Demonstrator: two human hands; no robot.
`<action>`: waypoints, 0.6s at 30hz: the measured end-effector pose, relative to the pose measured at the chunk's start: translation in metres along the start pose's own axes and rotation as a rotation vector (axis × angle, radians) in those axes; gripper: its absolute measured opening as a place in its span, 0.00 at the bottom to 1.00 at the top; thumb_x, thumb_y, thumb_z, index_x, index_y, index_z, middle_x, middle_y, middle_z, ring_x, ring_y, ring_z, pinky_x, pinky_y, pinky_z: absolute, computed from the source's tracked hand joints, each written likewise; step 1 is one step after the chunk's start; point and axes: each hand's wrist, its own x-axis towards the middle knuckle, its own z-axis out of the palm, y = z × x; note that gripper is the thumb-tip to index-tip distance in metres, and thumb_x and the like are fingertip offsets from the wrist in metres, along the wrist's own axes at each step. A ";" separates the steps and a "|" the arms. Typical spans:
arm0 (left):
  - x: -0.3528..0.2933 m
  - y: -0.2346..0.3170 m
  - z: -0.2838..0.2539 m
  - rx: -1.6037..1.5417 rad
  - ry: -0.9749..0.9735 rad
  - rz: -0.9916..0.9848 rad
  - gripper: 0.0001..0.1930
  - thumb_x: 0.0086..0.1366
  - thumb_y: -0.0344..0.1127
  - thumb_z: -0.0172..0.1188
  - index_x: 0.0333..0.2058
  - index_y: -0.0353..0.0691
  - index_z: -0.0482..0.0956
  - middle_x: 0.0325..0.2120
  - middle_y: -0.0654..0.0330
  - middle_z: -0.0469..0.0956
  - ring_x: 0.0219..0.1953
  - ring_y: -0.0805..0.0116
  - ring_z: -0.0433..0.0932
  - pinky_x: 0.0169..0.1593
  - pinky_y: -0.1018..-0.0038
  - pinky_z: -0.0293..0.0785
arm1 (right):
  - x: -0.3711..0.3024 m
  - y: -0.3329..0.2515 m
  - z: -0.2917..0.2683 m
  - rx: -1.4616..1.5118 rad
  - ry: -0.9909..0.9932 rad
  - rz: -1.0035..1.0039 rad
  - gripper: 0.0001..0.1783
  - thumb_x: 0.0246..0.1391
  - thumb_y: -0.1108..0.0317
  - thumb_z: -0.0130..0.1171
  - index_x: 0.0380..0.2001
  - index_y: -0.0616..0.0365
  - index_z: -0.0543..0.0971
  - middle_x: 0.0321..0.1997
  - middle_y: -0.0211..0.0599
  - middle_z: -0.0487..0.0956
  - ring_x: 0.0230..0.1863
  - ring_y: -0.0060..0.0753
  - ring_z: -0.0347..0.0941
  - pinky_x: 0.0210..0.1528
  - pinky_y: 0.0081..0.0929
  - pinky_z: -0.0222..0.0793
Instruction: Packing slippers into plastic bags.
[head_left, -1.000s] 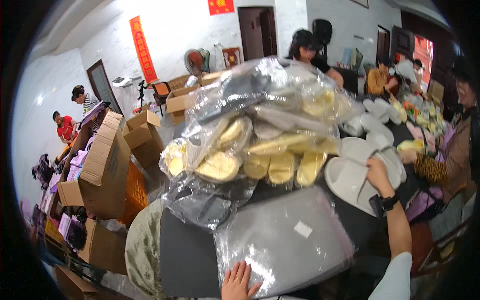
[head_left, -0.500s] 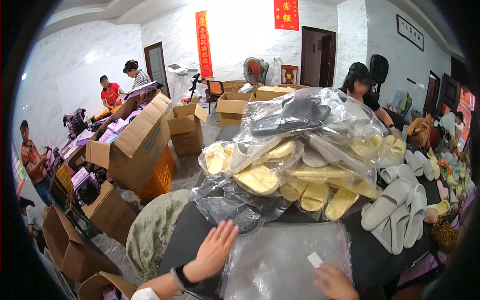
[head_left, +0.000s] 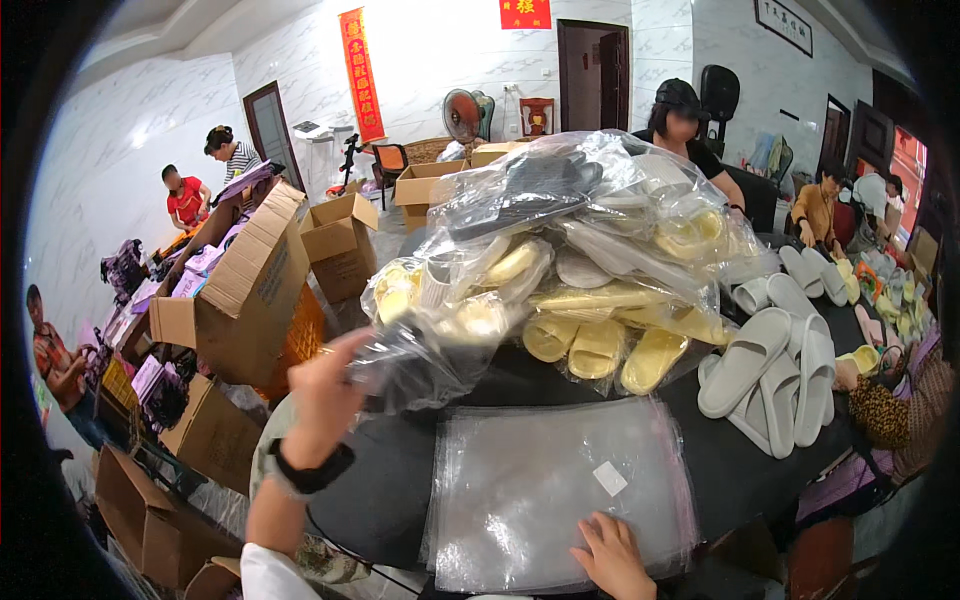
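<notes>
Your L hand point(head_left: 328, 395) is closed on a dark bagged bundle point(head_left: 425, 365) (prob. slippers), at L front of the bagged slipper pile point(head_left: 590, 250); blurred, can't tell if fully lifted. Your R hand point(head_left: 612, 560) lies open, fingers a bit spread, on the flat clear bags point(head_left: 560, 480), nothing gripped. Best: firm hold on film, move slow so pile doesn't slump; R palm light but steady so flat bags don't skid. Edges: flat bags run to near tabletop point(head_left: 385, 490) edge; overhang unclear. Room: bare strip to their L; tighter upper R, near loose grey slippers point(head_left: 765, 365).
</notes>
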 end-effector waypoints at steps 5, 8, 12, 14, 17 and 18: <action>0.018 0.005 -0.075 -0.551 0.256 -0.366 0.15 0.58 0.28 0.56 0.44 0.27 0.72 0.36 0.59 0.77 0.37 0.76 0.75 0.43 0.78 0.70 | 0.001 -0.006 -0.008 -0.061 -0.011 0.038 0.27 0.48 0.67 0.55 0.53 0.64 0.66 0.55 0.55 0.64 0.53 0.57 0.61 0.55 0.45 0.58; -0.001 0.009 -0.076 -0.669 0.249 -0.531 0.16 0.60 0.31 0.55 0.45 0.28 0.71 0.36 0.60 0.76 0.37 0.76 0.73 0.43 0.79 0.69 | 0.009 -0.013 -0.020 -0.129 0.011 -0.031 0.25 0.46 0.64 0.60 0.47 0.62 0.70 0.49 0.51 0.68 0.49 0.49 0.66 0.51 0.35 0.63; -0.055 0.033 -0.026 -0.944 0.300 -0.968 0.20 0.59 0.36 0.56 0.48 0.30 0.68 0.40 0.62 0.73 0.37 0.73 0.72 0.44 0.77 0.69 | 0.005 0.009 0.004 0.602 -0.122 0.209 0.29 0.52 0.57 0.56 0.51 0.66 0.67 0.57 0.42 0.65 0.56 0.40 0.63 0.54 0.34 0.61; -0.084 0.053 -0.004 -1.243 0.215 -1.141 0.16 0.60 0.36 0.55 0.44 0.34 0.70 0.38 0.60 0.74 0.37 0.70 0.74 0.41 0.74 0.71 | -0.007 0.036 0.016 1.173 -0.263 0.373 0.37 0.54 0.51 0.54 0.58 0.65 0.59 0.61 0.35 0.62 0.59 0.33 0.60 0.57 0.36 0.59; -0.142 0.045 0.025 -1.299 0.245 -1.278 0.09 0.64 0.35 0.50 0.39 0.36 0.70 0.35 0.60 0.74 0.36 0.70 0.74 0.40 0.73 0.72 | -0.019 0.030 -0.012 1.974 -0.333 0.347 0.44 0.54 0.52 0.55 0.63 0.65 0.47 0.62 0.41 0.60 0.59 0.38 0.60 0.59 0.36 0.56; -0.149 0.045 0.028 -1.311 0.249 -1.318 0.10 0.65 0.35 0.50 0.39 0.36 0.70 0.36 0.59 0.74 0.36 0.69 0.74 0.40 0.73 0.72 | -0.012 0.004 -0.041 2.082 -0.283 0.272 0.53 0.51 0.54 0.60 0.64 0.66 0.37 0.64 0.46 0.57 0.60 0.40 0.59 0.61 0.37 0.54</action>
